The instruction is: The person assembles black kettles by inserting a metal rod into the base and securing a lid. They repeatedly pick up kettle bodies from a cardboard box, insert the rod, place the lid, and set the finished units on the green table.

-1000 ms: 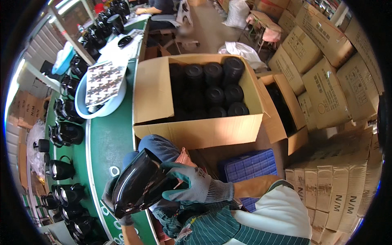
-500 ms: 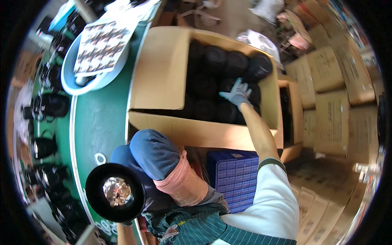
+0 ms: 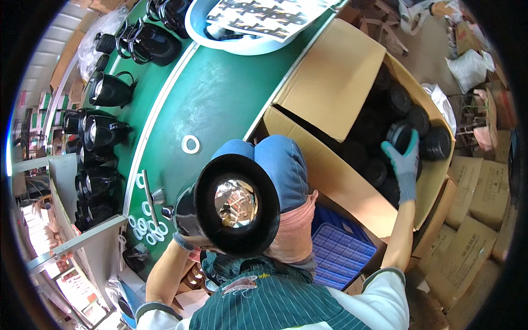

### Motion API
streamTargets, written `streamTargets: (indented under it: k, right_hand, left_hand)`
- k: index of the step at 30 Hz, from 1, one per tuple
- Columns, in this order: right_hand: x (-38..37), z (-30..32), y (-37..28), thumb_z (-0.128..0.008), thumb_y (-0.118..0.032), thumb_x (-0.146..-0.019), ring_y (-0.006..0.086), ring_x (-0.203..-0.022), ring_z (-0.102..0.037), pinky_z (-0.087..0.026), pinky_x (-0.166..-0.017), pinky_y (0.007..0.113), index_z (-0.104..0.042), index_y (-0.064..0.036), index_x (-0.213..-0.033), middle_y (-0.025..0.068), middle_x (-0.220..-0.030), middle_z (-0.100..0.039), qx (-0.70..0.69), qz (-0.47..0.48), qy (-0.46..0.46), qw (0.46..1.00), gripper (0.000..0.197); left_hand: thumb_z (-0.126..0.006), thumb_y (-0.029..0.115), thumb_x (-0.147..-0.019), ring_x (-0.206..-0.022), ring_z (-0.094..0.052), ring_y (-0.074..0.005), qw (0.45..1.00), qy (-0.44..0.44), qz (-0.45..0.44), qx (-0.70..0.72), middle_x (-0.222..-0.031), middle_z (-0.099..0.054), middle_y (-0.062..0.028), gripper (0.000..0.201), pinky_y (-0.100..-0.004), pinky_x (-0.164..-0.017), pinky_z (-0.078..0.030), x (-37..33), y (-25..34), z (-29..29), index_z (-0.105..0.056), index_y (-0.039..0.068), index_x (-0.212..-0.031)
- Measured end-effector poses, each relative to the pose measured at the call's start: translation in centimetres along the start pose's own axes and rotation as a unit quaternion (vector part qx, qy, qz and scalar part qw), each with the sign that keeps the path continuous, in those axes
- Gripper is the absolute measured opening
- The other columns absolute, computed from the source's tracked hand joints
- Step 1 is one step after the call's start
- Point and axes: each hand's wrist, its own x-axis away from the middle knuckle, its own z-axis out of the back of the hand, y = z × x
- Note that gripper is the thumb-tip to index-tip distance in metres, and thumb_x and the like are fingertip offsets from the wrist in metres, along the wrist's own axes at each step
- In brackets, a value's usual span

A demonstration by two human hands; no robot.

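Note:
My left hand (image 3: 193, 241), in a grey fingerless-looking glove, holds a black jug (image 3: 184, 212) from below. The jug is tilted with its wide round mouth toward me, showing a shiny metallic inside. Most of that hand's fingers are hidden behind it. At the right, my right hand (image 3: 407, 165), in a grey glove with teal fingertips, reaches into an open cardboard box (image 3: 330, 170). Its thumb and fingers close around a round black part (image 3: 399, 133). Several similar black parts (image 3: 437, 143) fill the box.
Several black jugs (image 3: 110, 89) stand along the green table (image 3: 214, 88). White rings (image 3: 190, 144) lie on it, and a light-blue basin (image 3: 242, 47) holds a printed sheet. A blue plastic crate (image 3: 341, 250) sits below the box. Stacked cartons (image 3: 467, 187) are at the right.
My view has turned, shifting the box rightward. My left hand has brought the jug nearer, in front of my knees. My right hand, spread over the parts before, now closes around one.

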Motion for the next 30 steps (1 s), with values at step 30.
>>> streamTargets:
  k: [30]
  right_hand:
    - [25.0,-6.4,-19.7,-0.071,-0.042,-0.094,0.0244,-0.115,-0.069,-0.057,-0.098,0.036,-0.049,0.001,-0.148,0.0168,-0.131,-0.067,-0.412,-0.013,-0.566,0.714,0.073]
  left_hand:
    - [-0.075,0.018,-0.079,-0.097,-0.075,-0.0314,0.329,-0.011,-0.6,-0.729,-0.101,-0.076,-0.0117,0.027,-0.0403,-0.087,-0.062,14.0,7.4,-7.8,-0.079,0.01,-0.104]
